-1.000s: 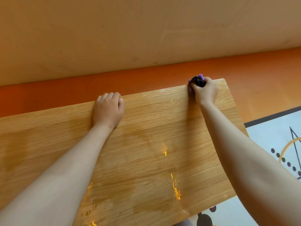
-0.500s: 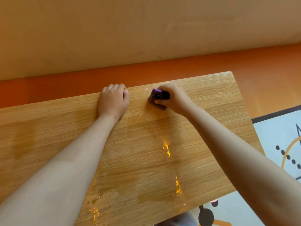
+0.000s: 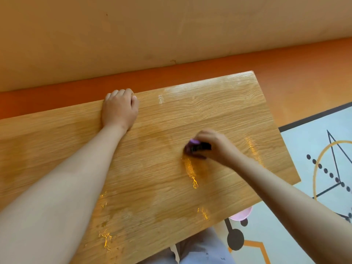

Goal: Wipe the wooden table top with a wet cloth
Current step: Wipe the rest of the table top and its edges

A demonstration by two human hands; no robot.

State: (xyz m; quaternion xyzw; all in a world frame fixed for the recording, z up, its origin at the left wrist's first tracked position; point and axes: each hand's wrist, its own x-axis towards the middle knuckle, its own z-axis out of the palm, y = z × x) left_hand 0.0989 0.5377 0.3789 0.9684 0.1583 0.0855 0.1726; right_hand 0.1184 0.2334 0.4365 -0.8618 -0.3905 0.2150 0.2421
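The wooden table top [image 3: 219, 111] fills the middle of the head view, with wet streaks and glints across it. My right hand [image 3: 215, 146] grips a small bunched purple-and-black cloth [image 3: 196, 146] and presses it on the wood right of centre. A shiny wet trail runs down from the cloth toward me. My left hand [image 3: 120, 109] rests palm down at the table's far edge, its fingers curled over that edge. Both forearms reach in from the bottom of the view.
Behind the table runs an orange strip [image 3: 190, 73] below a tan wall [image 3: 171, 31]. To the right lies a pale floor mat [image 3: 314, 149] with black and orange shapes. A pink round object [image 3: 241, 214] peeks out under the table's near right edge.
My right hand has carried the cloth from the far right corner leftward along the far edge, then back toward me to right of centre. My left hand stays on the far edge.
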